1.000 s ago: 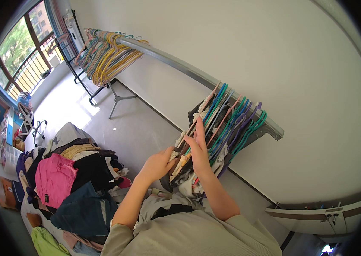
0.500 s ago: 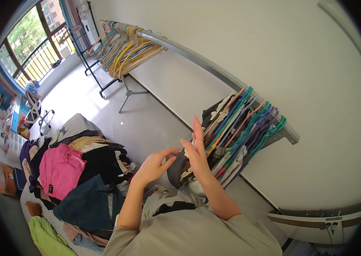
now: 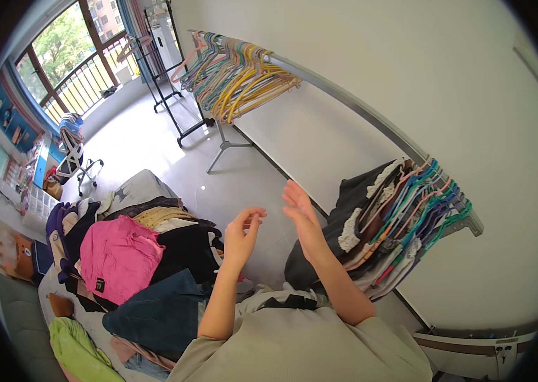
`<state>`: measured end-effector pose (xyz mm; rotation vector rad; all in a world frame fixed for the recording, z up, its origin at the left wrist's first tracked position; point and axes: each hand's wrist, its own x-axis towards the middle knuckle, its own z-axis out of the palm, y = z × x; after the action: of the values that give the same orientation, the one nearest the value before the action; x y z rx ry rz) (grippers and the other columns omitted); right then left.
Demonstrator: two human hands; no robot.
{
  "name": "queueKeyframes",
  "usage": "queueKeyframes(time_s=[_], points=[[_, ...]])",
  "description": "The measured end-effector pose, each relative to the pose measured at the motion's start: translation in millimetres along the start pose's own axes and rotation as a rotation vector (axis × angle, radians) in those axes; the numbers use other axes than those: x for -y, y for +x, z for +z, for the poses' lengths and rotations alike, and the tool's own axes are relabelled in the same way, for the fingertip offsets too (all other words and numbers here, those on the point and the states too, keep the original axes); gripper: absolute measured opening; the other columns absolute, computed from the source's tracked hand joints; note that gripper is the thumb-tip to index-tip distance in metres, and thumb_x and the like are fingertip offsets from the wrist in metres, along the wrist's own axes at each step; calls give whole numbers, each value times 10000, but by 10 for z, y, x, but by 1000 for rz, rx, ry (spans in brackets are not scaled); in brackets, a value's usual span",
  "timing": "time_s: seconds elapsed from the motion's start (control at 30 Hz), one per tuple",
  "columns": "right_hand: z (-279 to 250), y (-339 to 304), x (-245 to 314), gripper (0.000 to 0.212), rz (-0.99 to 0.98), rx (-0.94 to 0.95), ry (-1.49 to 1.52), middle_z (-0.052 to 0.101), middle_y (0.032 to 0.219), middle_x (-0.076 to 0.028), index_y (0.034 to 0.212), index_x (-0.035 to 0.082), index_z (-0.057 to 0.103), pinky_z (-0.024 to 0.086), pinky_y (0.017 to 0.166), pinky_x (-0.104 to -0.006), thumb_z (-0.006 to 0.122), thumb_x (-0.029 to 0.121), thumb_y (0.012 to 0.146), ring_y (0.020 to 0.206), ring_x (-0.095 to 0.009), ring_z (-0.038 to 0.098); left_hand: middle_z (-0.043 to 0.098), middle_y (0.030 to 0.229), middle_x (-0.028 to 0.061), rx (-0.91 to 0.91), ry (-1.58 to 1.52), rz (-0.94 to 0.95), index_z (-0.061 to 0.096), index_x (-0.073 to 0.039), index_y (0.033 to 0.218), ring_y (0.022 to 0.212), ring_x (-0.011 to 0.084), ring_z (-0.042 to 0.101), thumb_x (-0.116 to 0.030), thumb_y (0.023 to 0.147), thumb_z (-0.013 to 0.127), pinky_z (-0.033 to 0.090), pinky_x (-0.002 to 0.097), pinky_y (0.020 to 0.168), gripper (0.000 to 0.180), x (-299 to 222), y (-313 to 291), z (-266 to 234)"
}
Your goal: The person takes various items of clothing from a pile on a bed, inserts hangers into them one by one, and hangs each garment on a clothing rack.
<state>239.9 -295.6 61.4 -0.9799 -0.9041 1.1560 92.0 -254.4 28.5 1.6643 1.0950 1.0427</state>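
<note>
My left hand (image 3: pixel 243 232) is raised in front of me, its fingers loosely bent toward the right and nothing visible in it. Opposite it, my right hand (image 3: pixel 304 219) is held up flat with its fingers stretched out, holding nothing. The hands are apart. Just right of my right hand, a dark grey garment with white lacy trim (image 3: pixel 351 197) hangs at the near end of the metal rail (image 3: pixel 358 111). Behind it several more clothes hang closely packed on coloured hangers (image 3: pixel 437 178). Bare hangers (image 3: pixel 243 83), many of them yellow, crowd the rail's far end.
To my left lies a heap of clothes, with a pink shirt (image 3: pixel 122 258), a dark blue denim garment (image 3: pixel 154 312) and a lime green garment (image 3: pixel 78 350). A black rack (image 3: pixel 173 95) and a wheeled chair (image 3: pixel 75 156) stand near the window (image 3: pixel 62 48). A white cabinet (image 3: pixel 472 350) is at lower right.
The view has swung, so the rail and the heap sit further right in it. My hands have drawn further apart. More of the dark grey garment with lacy trim shows.
</note>
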Motion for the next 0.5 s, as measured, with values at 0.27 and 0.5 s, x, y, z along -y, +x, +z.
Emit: queueKeyframes(time_s=[0.27, 0.5], points=[[233, 141, -379, 494, 141, -5, -27, 381, 1346, -129, 1354, 85, 347, 251, 1042, -342, 460, 166, 879, 1244, -206, 374, 659, 905, 72, -57, 73, -37, 598, -29, 1038, 809, 158, 618, -143, 936, 410, 465, 269, 688, 243, 210, -57, -370], [553, 280, -660, 476, 228, 76, -47, 431, 1301, -101, 1337, 104, 377, 286, 1012, -334, 479, 210, 884, 1206, -180, 413, 660, 909, 81, -110, 82, -93, 595, -36, 1047, 822, 160, 619, -148, 932, 427, 470, 266, 705, 233, 383, -175, -671]])
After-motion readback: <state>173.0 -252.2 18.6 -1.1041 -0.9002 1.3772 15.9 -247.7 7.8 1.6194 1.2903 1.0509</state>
